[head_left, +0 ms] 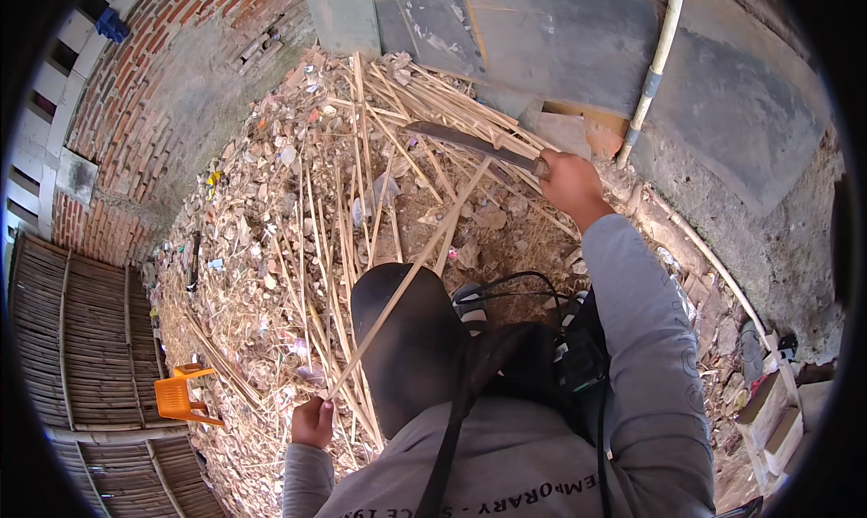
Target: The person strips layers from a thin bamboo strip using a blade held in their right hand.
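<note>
A machete [474,143] is in my right hand [571,187], whose fingers are wrapped round its handle. Its long dark blade reaches left across the far heap of bamboo strips [442,93]. At the lower left, my left hand [313,422] pinches the near end of a long pale bamboo strip [406,279]. From there the strip slants up to the right, and its far end lies just below the blade; whether the two touch I cannot tell. More loose strips [312,247] are scattered over the ground to the left of the held one.
Rubble and litter [244,220] cover the ground. A small orange plastic chair [179,396] lies at the left, beside a bamboo-slat wall [99,337]. Brick wall [135,93] stands far left, a grey wall [578,39] with a pale pipe [652,80] far right. Wooden boxes [772,419] sit at right.
</note>
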Available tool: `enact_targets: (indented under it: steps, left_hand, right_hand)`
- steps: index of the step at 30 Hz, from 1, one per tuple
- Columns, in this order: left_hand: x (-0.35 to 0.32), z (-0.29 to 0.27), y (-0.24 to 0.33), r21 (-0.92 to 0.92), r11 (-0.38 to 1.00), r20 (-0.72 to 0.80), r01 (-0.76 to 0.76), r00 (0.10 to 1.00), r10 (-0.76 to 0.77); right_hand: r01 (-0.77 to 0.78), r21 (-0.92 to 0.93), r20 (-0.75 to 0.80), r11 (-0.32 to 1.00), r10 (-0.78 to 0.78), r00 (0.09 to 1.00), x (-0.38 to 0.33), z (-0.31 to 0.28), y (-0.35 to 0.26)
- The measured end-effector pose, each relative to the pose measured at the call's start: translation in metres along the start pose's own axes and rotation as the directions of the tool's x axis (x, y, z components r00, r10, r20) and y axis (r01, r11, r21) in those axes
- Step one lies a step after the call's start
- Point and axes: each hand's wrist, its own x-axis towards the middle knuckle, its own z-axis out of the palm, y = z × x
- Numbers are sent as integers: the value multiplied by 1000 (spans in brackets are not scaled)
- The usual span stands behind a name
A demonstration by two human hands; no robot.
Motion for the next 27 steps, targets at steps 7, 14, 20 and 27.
enact_targets:
  steps: [7, 14, 20, 27]
  left_hand:
    - [-4, 7, -10, -103, 994, -55, -20, 998, 14]
    - [1, 10, -13, -93, 995, -45, -41, 998, 37]
    - [4, 13, -11, -108, 993, -46, -36, 998, 31]
    - [2, -2, -5, -2, 997, -21, -78, 997, 78]
  right_hand:
    - [16, 69, 19, 997, -18, 1000, 1, 7, -1]
    - [-37, 498, 94, 866, -11, 995, -4, 31, 2]
    - [306, 114, 73, 945, -315, 946, -6, -3, -26]
    - [39, -37, -37, 999, -40, 999, 2, 12, 4]
